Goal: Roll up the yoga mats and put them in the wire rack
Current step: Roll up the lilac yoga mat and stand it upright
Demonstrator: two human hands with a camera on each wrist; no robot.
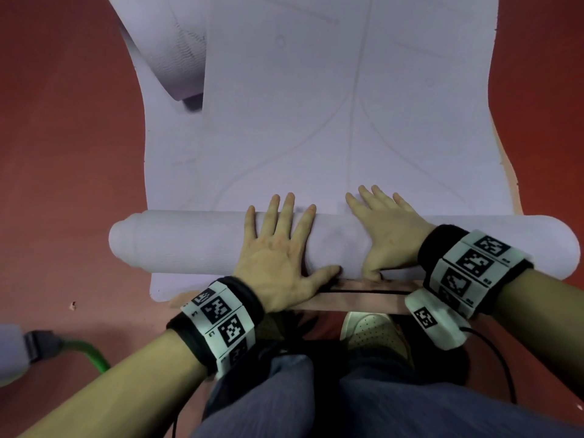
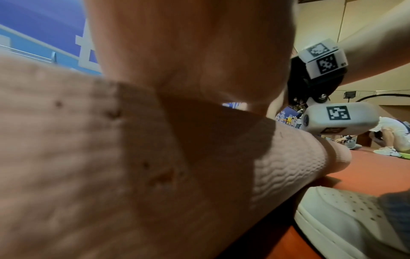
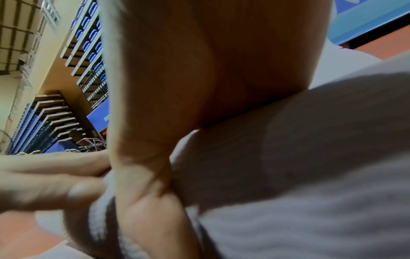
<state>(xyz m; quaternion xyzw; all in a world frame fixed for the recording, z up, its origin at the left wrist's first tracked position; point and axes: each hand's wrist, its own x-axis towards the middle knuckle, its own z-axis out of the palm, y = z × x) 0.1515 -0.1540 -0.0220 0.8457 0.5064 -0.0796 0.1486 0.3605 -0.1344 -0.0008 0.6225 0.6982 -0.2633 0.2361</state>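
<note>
Rolling is half done: your left hand (image 1: pixel 278 257) and right hand (image 1: pixel 384 235) press flat, fingers spread, on the roll (image 1: pixel 189 245). Next, push it forward evenly over the flat mat (image 1: pixel 316 121).

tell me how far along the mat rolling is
Done: the near end of the lavender mat is wound into a thick roll. In hand: the left hand and right hand press flat on that roll. Left: the flat stretch ahead, the other mats, and racking; no wire rack is in view.

Far end of lavender yoga mat (image 1: pixel 316 105) running off top edge; second roll (image 1: pixel 164 49) getting cropped far-left; both wrist views blurring against palms.
</note>
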